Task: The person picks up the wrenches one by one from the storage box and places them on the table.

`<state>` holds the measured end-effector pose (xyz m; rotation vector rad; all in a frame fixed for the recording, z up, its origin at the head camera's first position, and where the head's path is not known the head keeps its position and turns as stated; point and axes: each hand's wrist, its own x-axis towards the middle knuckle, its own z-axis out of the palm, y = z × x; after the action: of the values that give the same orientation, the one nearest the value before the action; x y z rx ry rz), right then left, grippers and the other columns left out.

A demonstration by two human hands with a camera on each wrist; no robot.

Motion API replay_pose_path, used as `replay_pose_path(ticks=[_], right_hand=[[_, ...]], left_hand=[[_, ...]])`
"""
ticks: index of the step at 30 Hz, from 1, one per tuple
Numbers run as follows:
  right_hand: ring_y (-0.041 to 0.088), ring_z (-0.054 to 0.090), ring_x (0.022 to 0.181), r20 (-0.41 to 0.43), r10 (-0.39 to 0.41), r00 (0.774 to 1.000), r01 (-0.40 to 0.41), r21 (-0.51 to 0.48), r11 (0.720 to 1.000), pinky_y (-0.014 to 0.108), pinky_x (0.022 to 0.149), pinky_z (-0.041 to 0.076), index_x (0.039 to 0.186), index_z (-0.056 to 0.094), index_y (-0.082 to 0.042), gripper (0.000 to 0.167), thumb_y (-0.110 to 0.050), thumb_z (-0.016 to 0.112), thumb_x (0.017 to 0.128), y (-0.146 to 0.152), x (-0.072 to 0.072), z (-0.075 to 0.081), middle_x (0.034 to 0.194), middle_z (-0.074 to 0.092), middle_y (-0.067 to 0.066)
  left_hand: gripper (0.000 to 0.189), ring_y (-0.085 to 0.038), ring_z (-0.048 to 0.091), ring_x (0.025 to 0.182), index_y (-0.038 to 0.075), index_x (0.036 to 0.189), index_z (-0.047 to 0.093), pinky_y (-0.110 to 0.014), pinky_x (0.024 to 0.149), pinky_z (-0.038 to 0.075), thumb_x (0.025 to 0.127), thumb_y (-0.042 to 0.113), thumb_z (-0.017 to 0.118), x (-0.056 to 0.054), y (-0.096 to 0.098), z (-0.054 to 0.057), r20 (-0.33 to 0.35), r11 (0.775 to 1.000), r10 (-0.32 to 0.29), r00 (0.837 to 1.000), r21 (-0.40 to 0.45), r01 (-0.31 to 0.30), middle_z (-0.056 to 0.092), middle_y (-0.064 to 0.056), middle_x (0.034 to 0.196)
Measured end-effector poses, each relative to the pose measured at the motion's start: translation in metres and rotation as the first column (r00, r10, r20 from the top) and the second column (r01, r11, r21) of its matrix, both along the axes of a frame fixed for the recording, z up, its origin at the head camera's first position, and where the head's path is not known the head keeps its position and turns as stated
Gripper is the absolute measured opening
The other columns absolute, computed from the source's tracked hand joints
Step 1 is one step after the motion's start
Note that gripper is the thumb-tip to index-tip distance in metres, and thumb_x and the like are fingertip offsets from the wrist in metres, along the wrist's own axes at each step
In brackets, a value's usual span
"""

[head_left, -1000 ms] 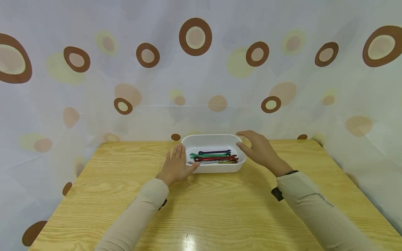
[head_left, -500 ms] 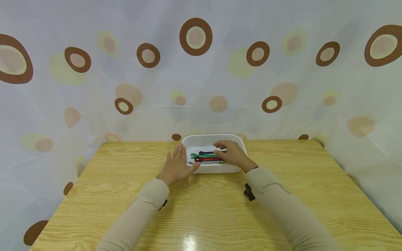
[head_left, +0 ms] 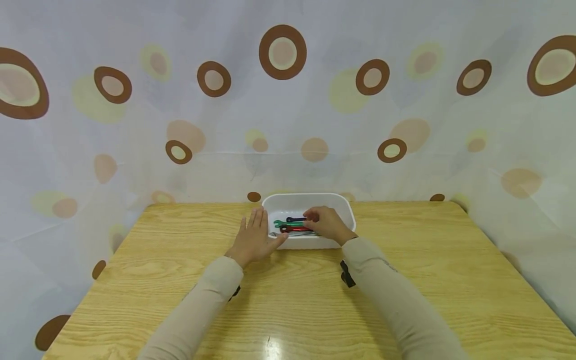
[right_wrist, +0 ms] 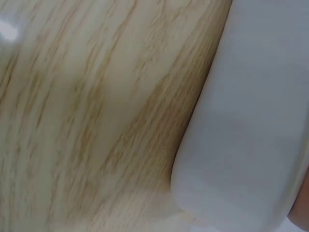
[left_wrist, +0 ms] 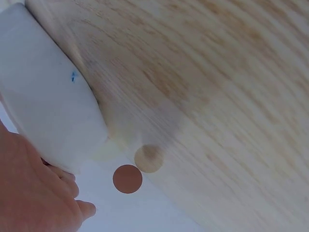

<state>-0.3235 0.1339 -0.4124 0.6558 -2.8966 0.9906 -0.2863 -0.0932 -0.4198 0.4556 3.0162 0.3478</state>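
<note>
A white oblong plastic bin stands near the table's back edge, holding several small wrenches. My left hand lies against the bin's left end, fingers straight, thumb over the front rim. Inside the bin, my right hand reaches down with bent fingers. Its thumb and forefinger are apart, around the purple wrench and close over the green wrench. The red wrench lies in front, its right part hidden under that hand. The right wrist view shows mostly the bin's outer wall and a sliver of finger.
The wood-grain table extends to both sides and in front of the bin. Behind it hangs a white sheet with brown and cream spots, which also encloses the left and right sides.
My right hand has moved left from beside the bin's right end to inside it, over the wrenches, thumb and forefinger drawing closer. The left hand has stayed at the bin's left end.
</note>
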Motion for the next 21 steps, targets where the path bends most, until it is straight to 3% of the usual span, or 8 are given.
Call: replay_pose_path(ticks=[6,21], right_hand=[[0.029,0.062,0.099,0.078,0.005,0.997,-0.010,0.065,0.998,0.043,0.087,0.050,0.114,0.066,0.003,0.029,-0.013,0.067,0.090,-0.003,0.000,0.001,0.106,0.068,0.015],[0.028,0.063,0.101,0.130,-0.006,0.991,-0.013,0.142,0.990,0.040,0.091,0.049,0.108,0.070,0.002,0.028,-0.013,0.073,0.085,-0.005,-0.013,-0.006,0.105,0.070,0.013]], left_hand=[[0.099,-0.029,-0.003,0.148,-0.002,0.152,0.005,-0.051,0.117,0.002,0.091,0.072,0.028,-0.001,0.000,0.000,0.009,1.000,0.006,1.000,0.001,-0.006,0.000,-0.016,0.160],[0.098,-0.030,-0.004,0.147,-0.003,0.152,0.004,-0.052,0.117,0.002,0.092,0.071,0.028,0.000,-0.001,-0.001,0.005,1.000,-0.009,1.000,0.005,0.009,-0.001,-0.018,0.159]])
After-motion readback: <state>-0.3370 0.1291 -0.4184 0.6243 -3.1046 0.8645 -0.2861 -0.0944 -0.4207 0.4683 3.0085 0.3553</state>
